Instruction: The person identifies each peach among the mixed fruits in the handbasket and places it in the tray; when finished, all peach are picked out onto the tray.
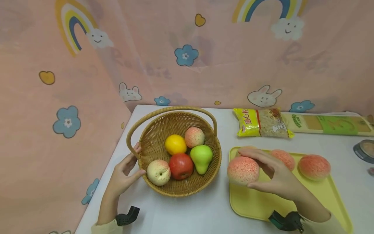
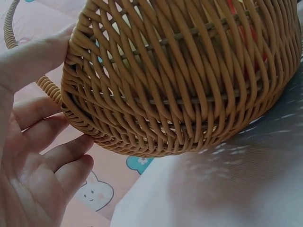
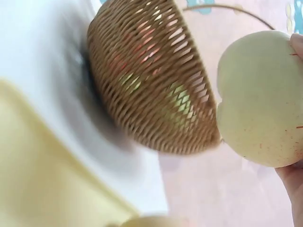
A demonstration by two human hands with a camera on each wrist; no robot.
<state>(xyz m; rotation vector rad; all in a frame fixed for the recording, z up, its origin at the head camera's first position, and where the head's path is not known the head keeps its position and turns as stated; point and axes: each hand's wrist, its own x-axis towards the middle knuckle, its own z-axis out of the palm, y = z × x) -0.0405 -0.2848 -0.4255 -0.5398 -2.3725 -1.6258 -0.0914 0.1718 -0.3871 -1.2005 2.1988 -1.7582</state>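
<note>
My left hand (image 1: 125, 174) holds the left rim of a wicker basket (image 1: 179, 193), its thumb at the front of the rim and its fingers by the handle's base. In the left wrist view, fingertips (image 2: 85, 142) meet the woven edge. A pink and cream peach (image 1: 243, 170) is gripped between the thumb and fingers of my right hand (image 1: 279, 177), above the left side of a yellow tray (image 1: 248, 213). Inside the basket lie a yellow fruit (image 1: 175, 144), a red apple (image 1: 181, 166), a green pear (image 1: 201, 158) and two peaches, one pale (image 1: 158, 172), one pinker (image 1: 194, 137).
On the tray are a peach (image 1: 314, 167) at the right and another peach (image 1: 282, 158) partly behind my right hand. Along the back lie a yellow food packet (image 1: 260, 123) and a long green-labelled package (image 1: 336, 124). A dark round object (image 1: 364, 151) sits far right.
</note>
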